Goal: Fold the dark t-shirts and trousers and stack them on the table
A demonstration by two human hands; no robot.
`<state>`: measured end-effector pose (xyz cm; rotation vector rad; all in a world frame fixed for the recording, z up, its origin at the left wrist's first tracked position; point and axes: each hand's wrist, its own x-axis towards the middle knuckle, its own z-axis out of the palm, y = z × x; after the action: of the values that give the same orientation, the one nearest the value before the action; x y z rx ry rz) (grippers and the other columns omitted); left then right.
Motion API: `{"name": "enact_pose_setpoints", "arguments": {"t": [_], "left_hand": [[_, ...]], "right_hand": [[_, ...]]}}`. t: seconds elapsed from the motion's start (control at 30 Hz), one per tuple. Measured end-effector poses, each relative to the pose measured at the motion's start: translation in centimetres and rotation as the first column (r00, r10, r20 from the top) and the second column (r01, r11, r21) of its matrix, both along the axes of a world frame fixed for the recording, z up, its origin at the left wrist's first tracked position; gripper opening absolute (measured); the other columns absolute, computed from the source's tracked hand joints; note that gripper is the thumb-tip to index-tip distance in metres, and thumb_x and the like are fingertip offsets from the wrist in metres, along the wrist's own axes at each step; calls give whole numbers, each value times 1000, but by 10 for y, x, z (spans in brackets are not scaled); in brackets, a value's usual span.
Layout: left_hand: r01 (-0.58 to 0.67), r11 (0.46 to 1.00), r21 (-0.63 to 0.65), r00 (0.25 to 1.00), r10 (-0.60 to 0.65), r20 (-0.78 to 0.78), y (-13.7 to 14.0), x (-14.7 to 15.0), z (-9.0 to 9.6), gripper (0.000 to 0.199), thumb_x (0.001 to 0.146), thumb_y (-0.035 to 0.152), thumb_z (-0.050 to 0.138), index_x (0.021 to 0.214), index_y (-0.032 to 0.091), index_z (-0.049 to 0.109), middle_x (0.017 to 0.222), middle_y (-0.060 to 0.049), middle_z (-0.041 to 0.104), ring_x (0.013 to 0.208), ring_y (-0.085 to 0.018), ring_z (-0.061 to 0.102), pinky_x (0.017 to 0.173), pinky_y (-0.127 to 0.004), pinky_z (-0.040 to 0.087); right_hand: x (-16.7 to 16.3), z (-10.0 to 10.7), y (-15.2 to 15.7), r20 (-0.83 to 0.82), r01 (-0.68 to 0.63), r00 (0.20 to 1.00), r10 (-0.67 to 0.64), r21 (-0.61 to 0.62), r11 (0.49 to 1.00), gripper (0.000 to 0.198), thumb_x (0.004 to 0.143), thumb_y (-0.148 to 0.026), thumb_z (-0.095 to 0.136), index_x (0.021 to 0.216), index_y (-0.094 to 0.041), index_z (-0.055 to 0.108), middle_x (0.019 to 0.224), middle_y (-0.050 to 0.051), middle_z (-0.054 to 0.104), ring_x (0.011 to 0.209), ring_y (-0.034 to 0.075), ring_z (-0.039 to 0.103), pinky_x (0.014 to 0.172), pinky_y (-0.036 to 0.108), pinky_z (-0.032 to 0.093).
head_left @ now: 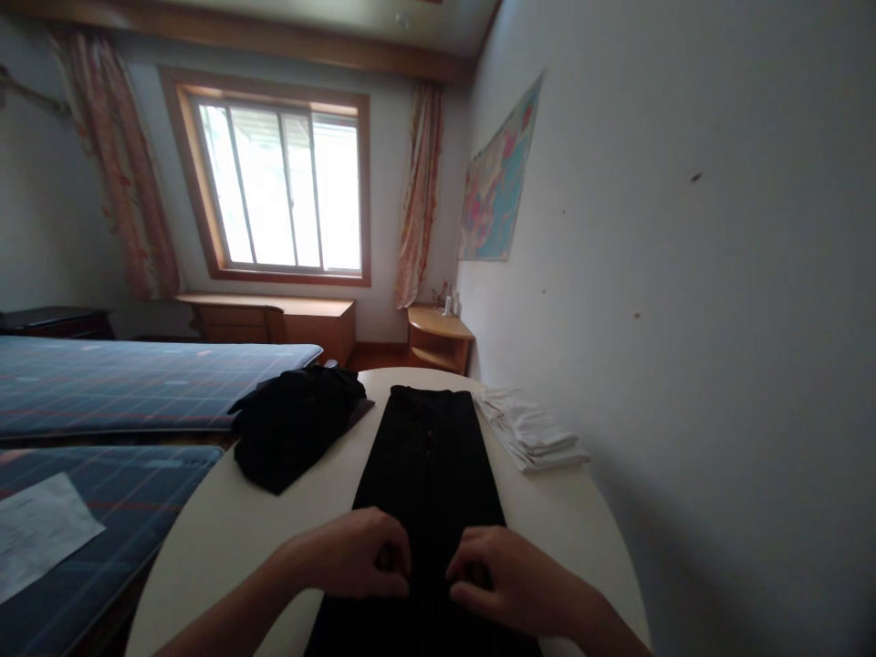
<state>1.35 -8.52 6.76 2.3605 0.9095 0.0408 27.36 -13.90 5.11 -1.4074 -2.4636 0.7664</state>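
Note:
Black trousers [431,456] lie lengthwise on a round cream table [212,538], their waistband at the far end and a seam running down the middle. Over the near left part of the trousers, my left hand [359,552] has its fingers curled toward the thumb. My right hand [510,575] is curled in the same way over the near right part, facing the left across a small gap. Against the dark cloth I cannot make out whether fabric is pinched in either hand. The trousers' near end runs below the picture.
A heap of black clothing [301,424] lies at the table's left edge, and folded white cloth [530,429] at its right, near the wall [718,383]. Plaid mattresses [137,383] stand to the left, one with a paper sheet [47,534]. A corner shelf [438,324] is beyond.

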Motion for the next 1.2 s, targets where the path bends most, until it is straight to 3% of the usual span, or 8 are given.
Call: {"name": "enact_pose_setpoints", "arguments": {"t": [0.13,0.37,0.53,0.73,0.83,0.93,1.07,1.2], "left_hand": [[-118,964,240,990,134,-51,10,-3,-4,40,70,34,73,108,24,68,109,-5,67,101,-27,62,88,-36,46],[-132,975,179,977,158,-142,25,-10,-17,40,69,35,72,105,20,66,106,-8,66,98,-28,62,86,-37,47],[-104,992,70,985,113,-131,42,-20,-19,32,71,28,67,103,23,65,98,-3,67,88,-23,62,75,-31,46],[-72,997,23,994,70,86,67,-22,8,26,78,32,64,102,22,64,97,-1,66,87,-19,60,79,-28,47],[-119,984,132,971,87,223,93,-16,27,23,81,32,63,101,20,65,99,-2,68,90,-19,61,85,-29,47],[-249,920,303,942,157,296,125,-7,33,22,81,29,63,101,21,67,103,-2,69,97,-21,62,92,-32,45],[-405,819,406,901,283,328,152,10,9,28,84,26,60,112,24,65,115,-3,68,108,-23,61,98,-34,44],[-426,780,458,904,339,261,144,24,-36,40,86,23,59,125,18,59,131,-10,60,119,-25,56,105,-37,41]], "right_hand": [[16,2,8,81,196,975,-208,137,971,31,80,-36,68,107,-22,70,106,7,67,98,23,61,88,31,44],[20,-10,17,93,250,963,-251,26,968,29,71,-31,73,97,-19,65,98,4,66,88,20,60,76,28,43],[22,-6,21,134,244,962,-238,-32,969,26,78,-34,65,99,-19,66,97,6,69,86,21,61,74,29,42],[41,15,40,16,181,983,-182,22,983,24,86,-33,57,106,-21,63,103,6,69,92,21,62,81,30,44],[48,29,69,-46,222,975,-218,142,965,23,88,-31,54,107,-20,62,104,6,70,95,21,64,86,32,45],[48,36,104,-64,315,949,-310,299,901,25,91,-29,52,112,-19,61,108,9,69,100,23,64,90,33,44],[40,20,139,18,416,885,-465,417,808,26,93,-23,50,116,-18,61,114,10,68,109,24,61,95,36,42],[33,-12,144,88,439,845,-527,448,779,34,93,-19,51,126,-17,57,126,12,63,120,25,54,103,39,37]]}}
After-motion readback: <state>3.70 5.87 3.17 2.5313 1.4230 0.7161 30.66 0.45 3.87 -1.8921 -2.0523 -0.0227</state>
